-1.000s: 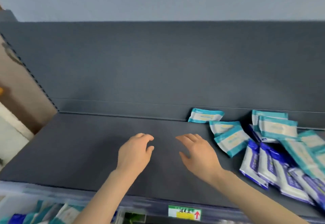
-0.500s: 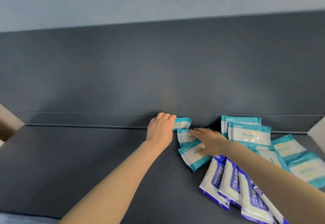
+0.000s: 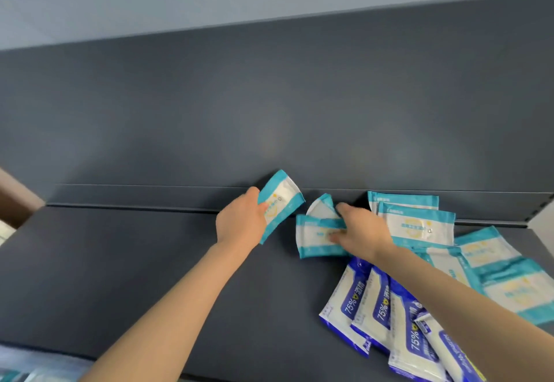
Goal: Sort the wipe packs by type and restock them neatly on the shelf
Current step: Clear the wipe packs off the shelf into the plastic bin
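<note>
The left hand (image 3: 239, 222) holds one teal wipe pack (image 3: 280, 201), with the fingers curled around its lower long edge. The pack is lifted off the shelf (image 3: 120, 261) and stands slanted, so its far end rises above the knuckles, in front of the back panel (image 3: 269, 111). It is a flat, soft pouch of glossy film, white in the middle, with teal bands at the short ends and a pale yellow round mark.

Just to the right of this grip, the right hand (image 3: 362, 231) lies over a flat teal pack (image 3: 314, 237) of the same kind. The thumb presses on its white face, and the longer fingers reach past it to a tilted teal pack (image 3: 322, 206), whose end stands up. Whether this hand pinches a pack or only presses on it, I cannot tell.

Behind the right wrist, two leaning teal packs (image 3: 416, 225) stand against the back panel, one before the other. Further right of that wrist, more teal pouches (image 3: 509, 285) lie overlapping. Under the right forearm, the blue packs (image 3: 359, 306) are fanned out: rectangular, shiny, white with dark blue labels marked "75%".

The shelf is a smooth, matte, dark grey board. The back panel has the same finish, with a thin horizontal seam low on it.
</note>
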